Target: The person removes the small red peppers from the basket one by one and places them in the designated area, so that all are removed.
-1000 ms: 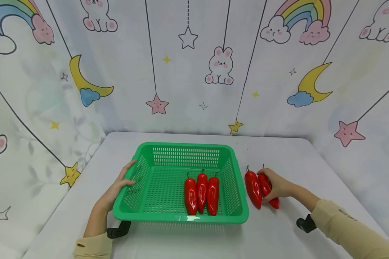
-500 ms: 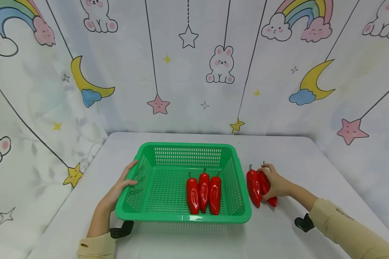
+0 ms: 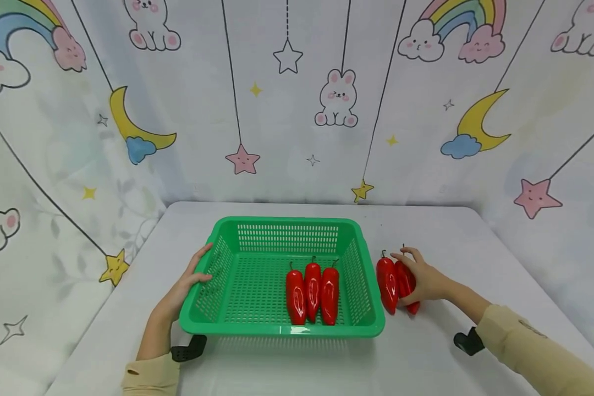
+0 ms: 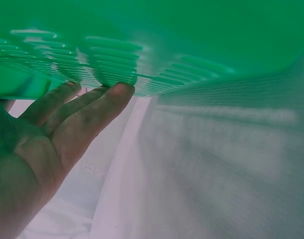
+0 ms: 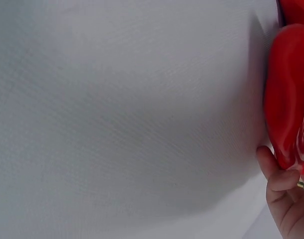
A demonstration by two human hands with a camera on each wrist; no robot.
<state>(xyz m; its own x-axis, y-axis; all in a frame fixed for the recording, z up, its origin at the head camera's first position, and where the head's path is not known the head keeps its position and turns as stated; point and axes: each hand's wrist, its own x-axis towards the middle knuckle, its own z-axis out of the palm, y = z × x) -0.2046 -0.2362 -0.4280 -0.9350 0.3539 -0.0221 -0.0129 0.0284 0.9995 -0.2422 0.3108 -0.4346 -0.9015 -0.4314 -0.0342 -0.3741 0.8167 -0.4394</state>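
Observation:
My left hand (image 3: 180,289) holds the left side of a green plastic basket (image 3: 282,330), its thumb over the rim. In the left wrist view its fingers (image 4: 99,114) touch the slotted outside of the basket. Three glossy red chili peppers lie side by side in the basket's right half, stems away from me. Outside, right of the basket, two more lie on the table: a left chili pepper (image 3: 387,280) and a right chili pepper (image 3: 407,279). My right hand (image 3: 425,280) holds the right one, fingers near its stem end and thumb lower down, partly covering it.
A white-covered table (image 3: 287,366) bears everything. Behind it hangs a pale curtain (image 3: 203,110) with cartoon rabbits, moons and stars. Black wrist straps or mounts (image 3: 469,341) hang below both sleeves.
The right chili pepper has swung straighter and closer to the left one, my right hand moving with it and its fingers spreading a little. My left hand keeps its hold on the basket.

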